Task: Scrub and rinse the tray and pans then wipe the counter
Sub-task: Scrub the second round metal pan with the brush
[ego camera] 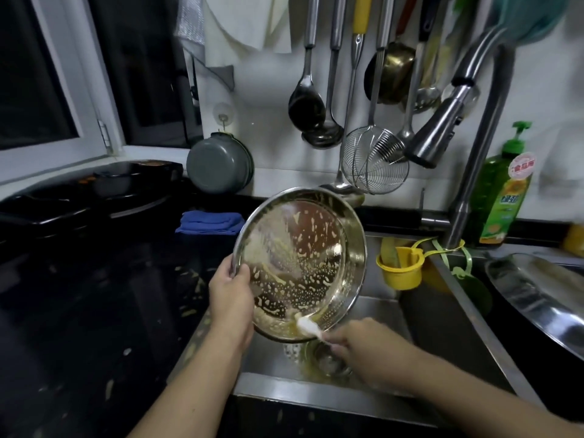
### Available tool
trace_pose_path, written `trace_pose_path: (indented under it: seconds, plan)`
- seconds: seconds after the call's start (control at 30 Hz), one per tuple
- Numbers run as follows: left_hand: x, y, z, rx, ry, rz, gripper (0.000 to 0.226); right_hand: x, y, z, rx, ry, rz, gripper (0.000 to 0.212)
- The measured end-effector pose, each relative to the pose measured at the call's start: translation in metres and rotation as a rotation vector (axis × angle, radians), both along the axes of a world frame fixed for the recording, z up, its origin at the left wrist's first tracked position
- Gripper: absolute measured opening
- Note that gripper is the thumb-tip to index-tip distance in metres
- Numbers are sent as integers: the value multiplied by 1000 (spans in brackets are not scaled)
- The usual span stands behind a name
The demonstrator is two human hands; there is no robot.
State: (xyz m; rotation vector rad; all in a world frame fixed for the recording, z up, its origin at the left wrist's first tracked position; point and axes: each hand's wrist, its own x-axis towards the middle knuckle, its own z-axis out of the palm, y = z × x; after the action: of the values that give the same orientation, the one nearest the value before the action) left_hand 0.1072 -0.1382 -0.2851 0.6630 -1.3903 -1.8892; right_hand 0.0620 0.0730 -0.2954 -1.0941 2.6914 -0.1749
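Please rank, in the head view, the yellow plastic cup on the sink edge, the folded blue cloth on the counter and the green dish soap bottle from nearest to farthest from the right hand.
From the right hand:
1. Yellow plastic cup, on the sink edge just up and right of it.
2. Folded blue cloth, on the counter past the pan, left.
3. Green dish soap bottle, far right, beside the tap.

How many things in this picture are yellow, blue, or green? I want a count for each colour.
Yellow: 2, the sink cup and a hanging utensil handle
Blue: 1, the folded cloth
Green: 1, the soap bottle
Total: 4
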Motion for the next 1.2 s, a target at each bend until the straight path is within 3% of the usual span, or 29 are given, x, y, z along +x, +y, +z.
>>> trace_pose_path:
  seconds: [0.07, 0.2, 0.33, 0.4, 0.5, 0.53, 0.6, 0.73, 0.87, 0.97, 1.1, 1.13, 1.2]
  plan:
    - [0, 0, 0, 13, 12, 3, 29, -4, 1, -2, -6, -6, 10, 35]
    - [0, 2, 1, 7, 12, -24, 28, -35, 16, 20, 227, 460, -211, 35]
    - [0, 2, 1, 53, 19, -8, 29, -41, 16, 35, 185, 690, -219, 47]
    - [1, 1, 2, 62, 21, 22, 29, -35, 16, 25, 186, 554, -154, 46]
    - [4, 0, 1, 26, -14, 33, 26, -25, 8, 3, 95, 55, 50, 38]
    - [5, 1, 1, 21, -16, 25, 26, -23, 6, 2, 85, -24, 57, 36]
    - [4, 3, 3, 17, 4, 6, 27, -28, 8, 10, 123, 49, -1, 34]
    - [4, 2, 8, -13, -8, -3, 27, -49, 16, 48, 224, 547, -252, 26]
    - [3, 3, 1, -71, -29, 9, 30, -48, 20, 51, 198, 804, -183, 41]
    - [7, 7, 6, -103, -34, 23, 36, -42, 26, 26, 247, 662, -159, 35]
    - [11, 8, 7, -118, -6, 15, 37, -19, 19, -13, 141, 110, -67, 30]
    - [11, 8, 7, -115, -17, 12, 37, -21, 18, -9, 131, 86, -70, 30]
    - [10, 8, 7, -124, -56, -6, 38, -36, 18, 9, 223, 263, -150, 30]
